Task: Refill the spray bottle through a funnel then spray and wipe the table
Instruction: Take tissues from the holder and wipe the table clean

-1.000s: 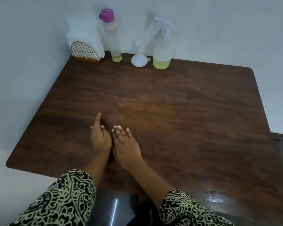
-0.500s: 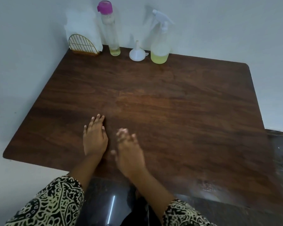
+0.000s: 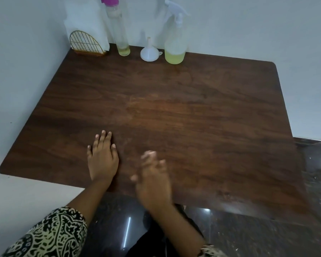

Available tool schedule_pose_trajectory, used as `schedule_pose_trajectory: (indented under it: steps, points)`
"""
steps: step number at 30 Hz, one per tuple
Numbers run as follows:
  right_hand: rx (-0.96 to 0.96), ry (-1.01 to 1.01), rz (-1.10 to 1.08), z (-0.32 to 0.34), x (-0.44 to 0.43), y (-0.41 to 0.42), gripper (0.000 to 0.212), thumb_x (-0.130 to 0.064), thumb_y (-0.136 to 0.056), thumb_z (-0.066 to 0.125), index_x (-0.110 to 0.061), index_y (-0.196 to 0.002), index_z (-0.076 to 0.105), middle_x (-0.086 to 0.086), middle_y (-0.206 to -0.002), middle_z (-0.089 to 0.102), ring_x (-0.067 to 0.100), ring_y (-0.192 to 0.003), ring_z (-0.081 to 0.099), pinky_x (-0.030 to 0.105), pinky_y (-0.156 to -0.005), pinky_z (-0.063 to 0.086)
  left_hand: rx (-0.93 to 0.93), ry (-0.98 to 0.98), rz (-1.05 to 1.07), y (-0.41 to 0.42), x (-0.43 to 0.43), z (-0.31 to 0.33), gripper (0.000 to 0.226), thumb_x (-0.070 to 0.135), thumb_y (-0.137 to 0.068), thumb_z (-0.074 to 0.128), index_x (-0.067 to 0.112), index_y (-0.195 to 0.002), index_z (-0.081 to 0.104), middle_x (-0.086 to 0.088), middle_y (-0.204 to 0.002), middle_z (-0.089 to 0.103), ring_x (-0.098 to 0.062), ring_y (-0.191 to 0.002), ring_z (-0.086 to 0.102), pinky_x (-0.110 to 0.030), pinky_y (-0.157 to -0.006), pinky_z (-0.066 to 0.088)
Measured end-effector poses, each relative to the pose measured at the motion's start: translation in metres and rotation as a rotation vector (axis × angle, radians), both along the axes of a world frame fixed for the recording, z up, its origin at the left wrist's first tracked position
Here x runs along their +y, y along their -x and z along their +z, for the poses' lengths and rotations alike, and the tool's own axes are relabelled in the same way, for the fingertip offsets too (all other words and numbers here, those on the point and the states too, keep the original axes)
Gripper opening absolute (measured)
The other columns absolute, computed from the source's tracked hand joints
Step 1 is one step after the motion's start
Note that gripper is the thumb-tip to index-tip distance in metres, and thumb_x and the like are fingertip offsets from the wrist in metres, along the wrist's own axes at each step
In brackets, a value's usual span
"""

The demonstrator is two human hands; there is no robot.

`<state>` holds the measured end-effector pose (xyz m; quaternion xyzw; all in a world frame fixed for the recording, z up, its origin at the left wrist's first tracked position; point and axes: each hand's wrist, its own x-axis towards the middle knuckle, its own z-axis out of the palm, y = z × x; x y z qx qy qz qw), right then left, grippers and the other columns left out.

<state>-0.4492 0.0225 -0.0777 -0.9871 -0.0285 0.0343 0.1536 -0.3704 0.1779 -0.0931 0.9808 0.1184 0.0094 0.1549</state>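
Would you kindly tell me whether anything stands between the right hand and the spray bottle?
Nothing visible does. The right hand is at the front of the table, the spray bottle at the back; only bare wood lies between. The funnel sits left of the bottle.

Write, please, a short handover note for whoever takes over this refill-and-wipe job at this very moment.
Left hand: open, flat on the dark wooden table. Right hand: open, blurred, holding nothing.
At the back wall: clear spray bottle with white trigger, partly filled with yellow liquid, head on; white plastic funnel mouth-down beside it; tall clear pink-capped bottle, nearly empty; white tissues in a gold wire holder.
Done: cannot tell; nothing is in use.
Left: if unfilled, refill through funnel, then spray and wipe.
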Motion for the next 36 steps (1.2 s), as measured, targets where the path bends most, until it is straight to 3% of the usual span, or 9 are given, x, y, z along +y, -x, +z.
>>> schedule_pose_trajectory:
  steps: [2, 4, 11, 17, 20, 26, 29, 32, 36]
  points:
    - [0.046, 0.04, 0.216, 0.001, 0.026, 0.024, 0.064, -0.051, -0.086, 0.039, -0.011, -0.135, 0.051, 0.005, -0.143, 0.049, 0.017, -0.136, 0.039, 0.041, -0.112, 0.027, 0.002, -0.004, -0.005, 0.0, 0.0, 0.001, 0.047, 0.019, -0.099, 0.043, 0.016, -0.145, 0.041, -0.004, -0.156, 0.033, -0.022, -0.146, 0.023, -0.049, -0.116, 0.016]
    - [0.07, 0.056, 0.16, -0.001, -0.007, 0.028, 0.066, -0.052, -0.085, 0.035, -0.013, -0.137, 0.049, 0.002, -0.145, 0.047, 0.016, -0.137, 0.038, 0.04, -0.114, 0.024, 0.004, -0.002, -0.006, 0.0, 0.0, 0.001, 0.047, 0.019, -0.099, 0.042, 0.016, -0.145, 0.04, -0.004, -0.156, 0.032, -0.022, -0.147, 0.022, -0.049, -0.116, 0.016]
    - [0.062, 0.179, -0.558, -0.008, -0.147, 0.04, 0.083, -0.059, -0.09, 0.015, 0.002, -0.144, 0.032, 0.017, -0.15, 0.035, 0.031, -0.141, 0.03, 0.053, -0.112, 0.026, -0.007, -0.012, 0.003, 0.002, -0.003, 0.0, 0.047, 0.018, -0.098, 0.042, 0.014, -0.145, 0.041, -0.007, -0.155, 0.033, -0.024, -0.146, 0.023, -0.051, -0.115, 0.017]
    - [0.025, 0.07, 0.147, -0.009, 0.003, 0.074, 0.075, -0.063, -0.09, 0.03, -0.009, -0.139, 0.046, 0.006, -0.147, 0.043, 0.019, -0.139, 0.036, 0.039, -0.115, 0.017, 0.008, -0.024, -0.005, 0.011, -0.012, 0.0, 0.047, 0.019, -0.098, 0.041, 0.013, -0.145, 0.04, -0.01, -0.156, 0.031, -0.026, -0.147, 0.021, -0.053, -0.115, 0.016]
    - [0.057, 0.095, -0.014, -0.01, -0.055, 0.079, 0.075, -0.061, -0.085, 0.036, -0.011, -0.14, 0.044, 0.003, -0.147, 0.044, 0.015, -0.141, 0.029, 0.04, -0.111, 0.015, 0.011, -0.014, -0.016, 0.018, -0.014, -0.001, 0.047, 0.02, -0.099, 0.042, 0.012, -0.146, 0.039, -0.01, -0.156, 0.03, -0.027, -0.147, 0.021, -0.052, -0.116, 0.015]
    - [0.088, 0.201, -0.579, -0.008, -0.161, 0.08, 0.086, -0.063, -0.092, 0.013, 0.004, -0.145, 0.026, 0.02, -0.152, 0.03, 0.032, -0.142, 0.024, 0.054, -0.112, 0.027, 0.008, -0.002, -0.011, 0.018, -0.016, 0.001, 0.048, 0.02, -0.098, 0.042, 0.012, -0.145, 0.039, -0.01, -0.156, 0.031, -0.026, -0.147, 0.02, -0.052, -0.116, 0.014]
    - [0.121, -0.006, -0.318, -0.002, -0.073, 0.063, 0.082, -0.061, -0.089, 0.036, -0.007, -0.149, 0.022, 0.014, -0.156, 0.022, 0.033, -0.143, 0.021, 0.043, -0.116, 0.018, 0.008, 0.008, -0.006, 0.019, -0.016, 0.0, 0.048, 0.02, -0.098, 0.042, 0.012, -0.145, 0.039, -0.009, -0.156, 0.03, -0.025, -0.147, 0.02, -0.052, -0.116, 0.014]
    - [0.056, 0.042, 0.157, -0.004, 0.003, 0.061, 0.076, -0.064, -0.092, 0.023, -0.008, -0.139, 0.046, 0.008, -0.148, 0.042, 0.022, -0.138, 0.037, 0.038, -0.112, 0.019, 0.014, 0.001, -0.012, 0.019, -0.015, 0.0, 0.047, 0.022, -0.099, 0.041, 0.013, -0.146, 0.039, -0.008, -0.157, 0.03, -0.024, -0.147, 0.019, -0.051, -0.116, 0.013]
    - [0.027, 0.057, -0.05, -0.01, -0.056, 0.035, 0.076, -0.059, -0.087, 0.033, -0.009, -0.144, 0.038, 0.006, -0.149, 0.04, 0.019, -0.14, 0.033, 0.038, -0.112, 0.011, 0.007, 0.016, 0.002, 0.018, -0.016, 0.001, 0.047, 0.02, -0.098, 0.043, 0.013, -0.145, 0.041, -0.009, -0.156, 0.031, -0.025, -0.147, 0.021, -0.052, -0.116, 0.014]
